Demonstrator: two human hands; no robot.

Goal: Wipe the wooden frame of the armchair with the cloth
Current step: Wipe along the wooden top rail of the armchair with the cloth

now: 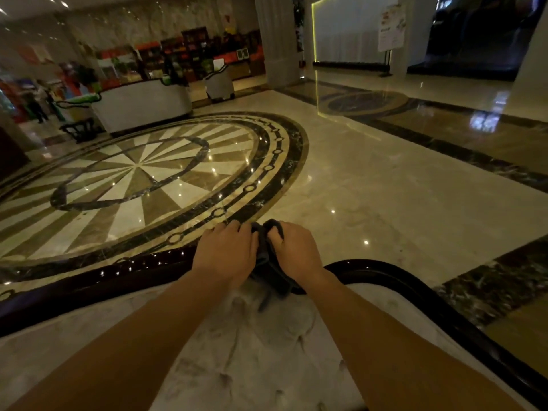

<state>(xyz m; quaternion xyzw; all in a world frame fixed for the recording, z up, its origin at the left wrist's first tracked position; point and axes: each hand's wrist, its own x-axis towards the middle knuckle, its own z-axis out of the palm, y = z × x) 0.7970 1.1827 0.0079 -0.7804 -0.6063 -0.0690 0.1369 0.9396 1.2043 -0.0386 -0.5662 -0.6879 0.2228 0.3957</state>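
Dark polished wood frame [394, 272] of an armchair, with 2 bare hands gripping 1 dark cloth [268, 262] at the top rail's middle.

From the left, the glossy rail runs in from the picture's edge to the left hand [225, 252], fingers curled closed over the rail and the cloth's edge, probably pinning it. Just beside it, the right hand [296, 247] clenches the bunched cloth, likely readying a stroke along the rail. Pale tufted upholstery [252, 351] lies below. Hands hide the rail's centre; the cloth's full shape is unclear, and the chair's lower frame is cut off.
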